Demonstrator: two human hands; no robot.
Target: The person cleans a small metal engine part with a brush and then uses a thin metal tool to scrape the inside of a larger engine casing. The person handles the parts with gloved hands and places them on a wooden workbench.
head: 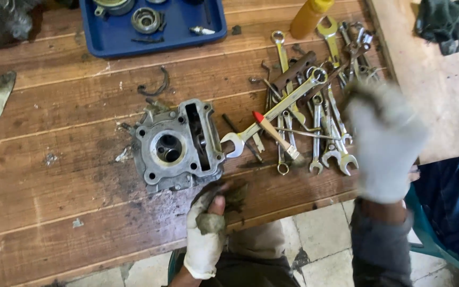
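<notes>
The grey cast-metal engine cylinder head [178,144] lies flat on the worn brown wooden workbench [54,175], near its front edge. The left hand [208,228], in a dirty torn white glove, rests just beside its near side, grasping nothing. The white-gloved right hand [386,143] is blurred above the heap of steel spanners [314,117] to the right; I cannot tell its grip.

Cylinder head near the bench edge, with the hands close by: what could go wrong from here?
The cylinder head sits close to the bench's front edge; a nudge from the left hand might tip it off. The right hand hovers blurred over the spanner pile, so it may snag or scatter spanners, or knock the small brush away.
</notes>
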